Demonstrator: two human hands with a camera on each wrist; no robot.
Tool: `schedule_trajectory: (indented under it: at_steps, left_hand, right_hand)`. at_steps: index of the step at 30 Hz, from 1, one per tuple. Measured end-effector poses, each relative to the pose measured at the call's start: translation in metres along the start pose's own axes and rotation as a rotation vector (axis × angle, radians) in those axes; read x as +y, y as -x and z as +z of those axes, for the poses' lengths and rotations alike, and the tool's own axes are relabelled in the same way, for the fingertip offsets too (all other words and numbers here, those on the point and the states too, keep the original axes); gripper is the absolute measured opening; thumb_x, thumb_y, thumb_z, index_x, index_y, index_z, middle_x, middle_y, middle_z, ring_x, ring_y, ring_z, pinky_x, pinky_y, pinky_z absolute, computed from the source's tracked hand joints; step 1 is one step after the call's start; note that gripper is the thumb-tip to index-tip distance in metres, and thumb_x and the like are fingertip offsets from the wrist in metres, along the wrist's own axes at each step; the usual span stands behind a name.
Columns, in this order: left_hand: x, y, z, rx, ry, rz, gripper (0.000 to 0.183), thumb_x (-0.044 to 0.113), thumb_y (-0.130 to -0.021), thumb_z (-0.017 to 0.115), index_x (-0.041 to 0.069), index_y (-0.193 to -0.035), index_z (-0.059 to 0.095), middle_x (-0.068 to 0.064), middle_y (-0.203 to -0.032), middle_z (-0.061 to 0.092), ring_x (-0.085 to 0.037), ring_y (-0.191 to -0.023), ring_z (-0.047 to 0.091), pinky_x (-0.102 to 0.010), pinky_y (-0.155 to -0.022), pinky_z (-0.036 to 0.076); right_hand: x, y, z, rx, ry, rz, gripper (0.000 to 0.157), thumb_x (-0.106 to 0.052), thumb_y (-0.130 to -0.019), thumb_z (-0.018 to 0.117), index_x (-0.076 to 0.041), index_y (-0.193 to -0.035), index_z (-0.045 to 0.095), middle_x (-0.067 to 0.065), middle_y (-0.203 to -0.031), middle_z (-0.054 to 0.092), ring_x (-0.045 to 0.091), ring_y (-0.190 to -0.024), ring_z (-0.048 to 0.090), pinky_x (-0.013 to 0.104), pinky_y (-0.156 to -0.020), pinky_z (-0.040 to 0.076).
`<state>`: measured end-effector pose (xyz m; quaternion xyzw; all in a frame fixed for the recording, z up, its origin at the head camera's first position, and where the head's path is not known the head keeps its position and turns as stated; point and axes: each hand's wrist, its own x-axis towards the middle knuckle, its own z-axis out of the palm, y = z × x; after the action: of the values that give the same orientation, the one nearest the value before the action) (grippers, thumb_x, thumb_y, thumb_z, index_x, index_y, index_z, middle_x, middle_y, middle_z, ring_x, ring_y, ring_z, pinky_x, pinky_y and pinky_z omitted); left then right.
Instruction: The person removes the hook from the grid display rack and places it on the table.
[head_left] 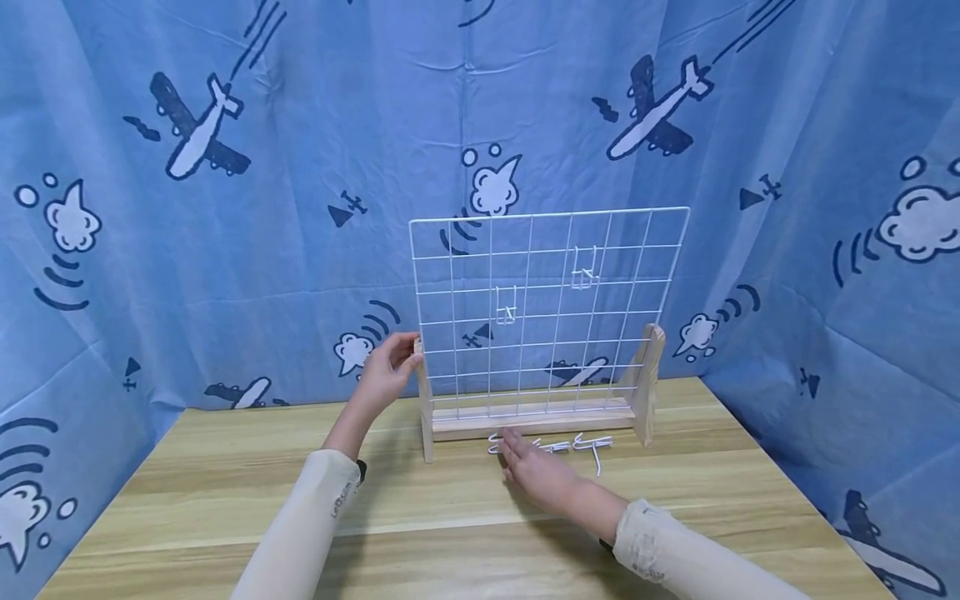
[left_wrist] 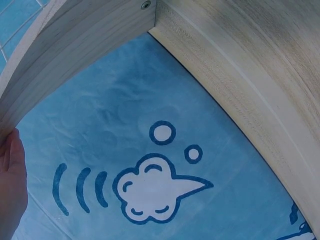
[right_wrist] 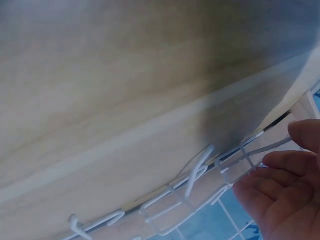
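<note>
A white wire grid panel (head_left: 540, 333) stands in a wooden stand (head_left: 649, 375), with two white wire hooks (head_left: 506, 307) hung on it. My left hand (head_left: 387, 364) holds the stand's left upright, thumb in front and fingers behind; in the left wrist view its fingers (left_wrist: 12, 165) are at the upright's edge (left_wrist: 35, 65). On the table before the stand lies a row of white wire hooks. At the row's left end my right hand (head_left: 536, 471) holds a hook (right_wrist: 245, 157), its prong between thumb and index finger.
Two more wire hooks, one in the middle (right_wrist: 172, 202) and one at the right (head_left: 594, 443), lie along the stand's wooden base bar (head_left: 532, 423). The wood-grain table (head_left: 420, 550) is bordered by a blue curtain (head_left: 337, 125) with airplane prints.
</note>
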<state>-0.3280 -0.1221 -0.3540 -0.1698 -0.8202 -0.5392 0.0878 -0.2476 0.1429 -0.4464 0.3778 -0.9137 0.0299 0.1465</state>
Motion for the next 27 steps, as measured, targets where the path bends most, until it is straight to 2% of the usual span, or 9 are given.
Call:
schedule_trajectory:
  at_steps: [4,12,20,27]
  left_hand:
    - [0.0005,0.0007,0.0002,0.001,-0.001,-0.009,0.035,0.009,-0.098,0.055,0.003,-0.132,0.051,-0.016,-0.127,0.057,-0.028,-0.122,0.052,-0.038,-0.104,0.044]
    - [0.0010,0.0002,0.0008,-0.001,0.003,-0.014,0.035,0.009,-0.098,0.055,0.003,-0.132,0.051,-0.016,-0.128,0.056,-0.028,-0.123,0.052,-0.038,-0.105,0.043]
    - [0.0006,0.0003,0.0002,0.001,0.008,0.002,0.036,0.008,-0.098,0.054,-0.001,-0.133,0.049,-0.018,-0.128,0.057,-0.029,-0.123,0.052,-0.039,-0.106,0.043]
    - [-0.0012,0.0002,0.0011,0.002,0.011,-0.002,0.036,0.007,-0.098,0.054,-0.001,-0.133,0.049,-0.018,-0.129,0.056,-0.030,-0.123,0.051,-0.038,-0.106,0.042]
  right_hand:
    - [-0.0019,0.0004,0.0003,-0.004,0.015,0.006,0.042,-0.011,-0.090,0.065,0.015,-0.122,0.057,0.033,-0.130,0.051,0.043,-0.119,0.053,0.047,-0.097,0.049]
    - [-0.0039,0.0007,0.0009,0.047,0.065,-0.016,0.043,-0.009,-0.082,0.073,0.013,-0.117,0.061,0.031,-0.123,0.058,0.042,-0.111,0.059,0.044,-0.093,0.052]
    - [-0.0084,0.0019,-0.0017,0.032,0.029,0.008,0.043,-0.006,-0.081,0.073,0.013,-0.117,0.060,0.031,-0.124,0.056,0.043,-0.113,0.057,0.046,-0.092,0.052]
    - [-0.0107,0.0032,-0.0029,0.026,0.041,0.012,0.040,-0.007,-0.081,0.073,0.010,-0.116,0.061,0.032,-0.125,0.056,0.043,-0.113,0.057,0.047,-0.091,0.052]
